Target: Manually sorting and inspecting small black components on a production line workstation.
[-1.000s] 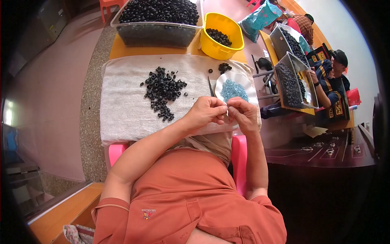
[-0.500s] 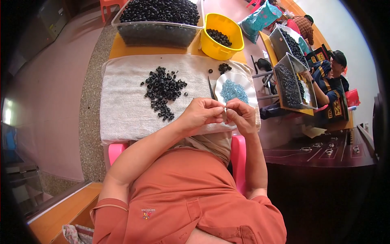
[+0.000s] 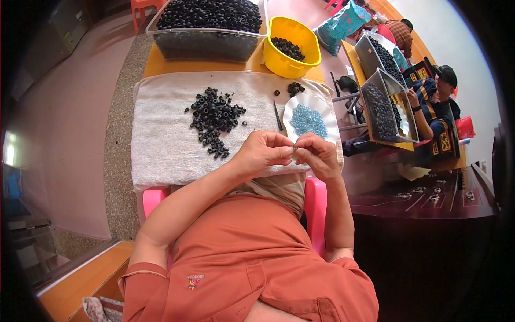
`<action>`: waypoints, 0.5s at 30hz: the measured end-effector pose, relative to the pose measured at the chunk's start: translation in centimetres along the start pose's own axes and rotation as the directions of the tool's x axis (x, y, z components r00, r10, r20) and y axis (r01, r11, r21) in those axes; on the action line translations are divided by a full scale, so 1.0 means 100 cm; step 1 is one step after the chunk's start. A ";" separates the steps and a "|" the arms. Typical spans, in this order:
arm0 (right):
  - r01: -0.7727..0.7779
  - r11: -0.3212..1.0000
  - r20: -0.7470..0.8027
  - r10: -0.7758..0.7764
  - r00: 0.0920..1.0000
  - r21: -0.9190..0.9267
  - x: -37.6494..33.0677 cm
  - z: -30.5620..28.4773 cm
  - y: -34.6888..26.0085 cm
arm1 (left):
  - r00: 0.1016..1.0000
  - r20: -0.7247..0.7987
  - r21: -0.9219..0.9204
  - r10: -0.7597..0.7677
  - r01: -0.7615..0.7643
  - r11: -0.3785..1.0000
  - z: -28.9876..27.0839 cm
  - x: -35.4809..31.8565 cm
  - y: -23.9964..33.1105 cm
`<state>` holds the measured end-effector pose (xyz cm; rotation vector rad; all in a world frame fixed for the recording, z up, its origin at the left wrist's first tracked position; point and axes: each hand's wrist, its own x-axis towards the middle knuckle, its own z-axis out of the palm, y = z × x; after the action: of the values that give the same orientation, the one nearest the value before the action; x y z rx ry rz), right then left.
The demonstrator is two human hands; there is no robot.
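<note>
My left hand (image 3: 264, 153) and my right hand (image 3: 319, 155) meet fingertip to fingertip over the near edge of a whitish towel (image 3: 161, 129). Both are closed in a pinch around something tiny between them, too small and covered to name. Just beyond my right hand, a white wavy-rimmed plate (image 3: 333, 129) holds a heap of small clear-blue pieces (image 3: 308, 120). Dark pointed tweezers (image 3: 278, 115) lie left of the plate. A loose pile of small black ring-shaped parts (image 3: 215, 115) spreads on the towel to the left of my hands.
Behind the towel stand a clear bin (image 3: 209, 45) full of black parts and a yellow tub (image 3: 292, 67) partly filled with them. A few black parts (image 3: 295, 88) lie beside the plate. At right, a co-worker (image 3: 437, 102) sits by other clear bins (image 3: 378, 110). Pink chair arms (image 3: 316, 209) flank me.
My fingertips have shifted very slightly while staying pinched together. The co-worker at right has raised a hand toward the head.
</note>
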<state>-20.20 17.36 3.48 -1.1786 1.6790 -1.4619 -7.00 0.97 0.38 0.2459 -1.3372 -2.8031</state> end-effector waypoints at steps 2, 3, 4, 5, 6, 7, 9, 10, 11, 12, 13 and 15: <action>0.002 1.000 0.003 -0.002 1.000 -0.008 0.000 0.000 0.000 | 1.000 0.005 0.000 -0.001 0.001 1.000 0.001 -0.001 0.001; -0.001 1.000 0.002 0.001 1.000 -0.008 0.000 0.000 0.000 | 1.000 0.010 0.001 -0.003 0.003 1.000 0.001 -0.001 0.001; -0.004 1.000 0.001 0.004 1.000 -0.008 -0.001 0.000 0.000 | 1.000 0.010 0.001 -0.003 0.003 1.000 0.000 -0.001 0.001; -0.003 1.000 0.001 0.003 1.000 -0.007 -0.001 0.000 0.001 | 1.000 0.010 0.007 -0.002 0.002 1.000 0.000 -0.001 0.000; -0.006 1.000 0.003 0.006 1.000 -0.015 -0.001 0.000 0.002 | 1.000 0.009 0.013 -0.002 0.001 1.000 -0.001 -0.001 -0.001; -0.009 1.000 0.004 0.009 1.000 -0.022 -0.001 -0.001 0.003 | 1.000 0.009 0.013 -0.002 0.002 1.000 -0.001 -0.001 -0.001; -0.009 1.000 0.003 0.009 1.000 -0.020 -0.001 0.000 0.004 | 1.000 0.007 0.085 0.022 -0.023 0.996 0.000 -0.001 -0.001; -0.008 1.000 0.002 0.009 1.000 -0.020 0.000 0.000 0.004 | 1.000 0.006 0.085 0.023 -0.023 0.996 0.000 -0.001 -0.002; -0.009 1.000 0.003 0.009 1.000 -0.019 0.000 0.000 0.004 | 1.000 0.008 0.075 0.026 -0.026 0.997 0.000 -0.001 -0.003; -0.007 1.000 0.005 0.007 1.000 -0.024 0.000 0.000 0.003 | 1.000 0.011 0.065 0.029 -0.029 0.997 0.000 -0.001 -0.004; -0.005 1.000 0.007 0.005 1.000 -0.028 0.000 0.001 0.003 | 1.000 0.010 0.064 0.028 -0.029 0.998 0.000 -0.001 -0.003; -0.004 0.999 0.006 0.004 1.000 -0.036 0.000 0.001 0.003 | 1.000 0.007 0.068 0.022 -0.022 0.997 0.001 -0.003 -0.002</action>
<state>-20.14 17.34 3.16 -1.1971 1.7096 -1.4296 -6.75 1.23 0.35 0.2223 -1.4291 -2.7464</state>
